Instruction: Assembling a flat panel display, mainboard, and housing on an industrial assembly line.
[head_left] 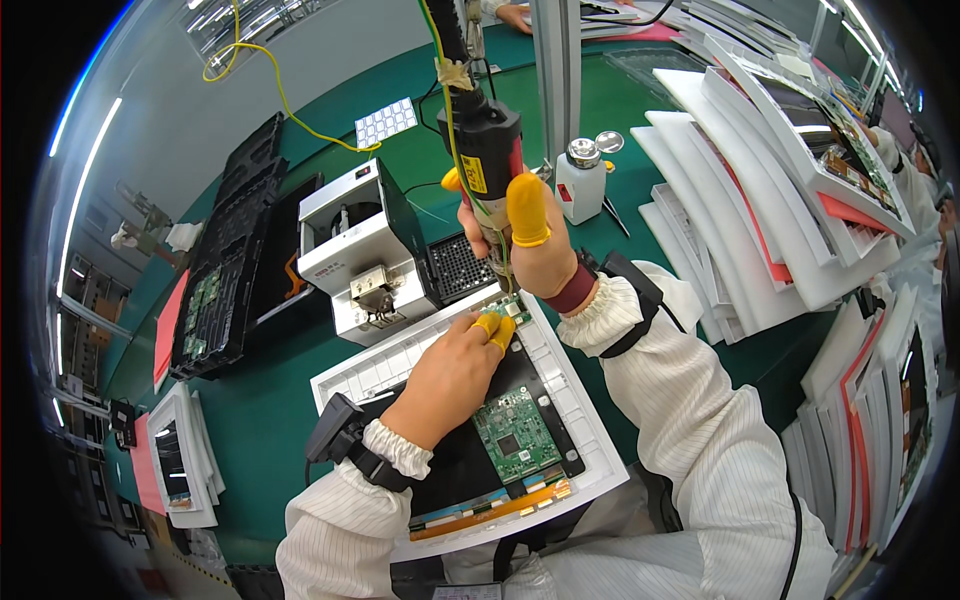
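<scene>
My right hand (pixel 540 262) is wrapped round a black electric screwdriver (pixel 482 125) that hangs from above, held upright with its lower end at the far edge of a display panel. My left hand (pixel 435 390) reaches over the panel, its yellow-capped fingertips pressed together beside a small green circuit board (pixel 518 309) and the screwdriver's lower end. Whatever those fingers pinch is hidden. The black-backed panel lies in a white frame (pixel 592 452). A larger green circuit board (pixel 518 437) sits on it, nearer me, above an orange flex strip (pixel 500 520).
Left of the panel stands a white screw feeder (pixel 345 245), with a black tray (pixel 235 270) beyond. A white pump bottle (pixel 580 188) and tweezers (pixel 616 218) are beyond my right hand. White foam sheets and panels (pixel 720 190) pile up at right. Another person's hand (pixel 514 17) shows at the back.
</scene>
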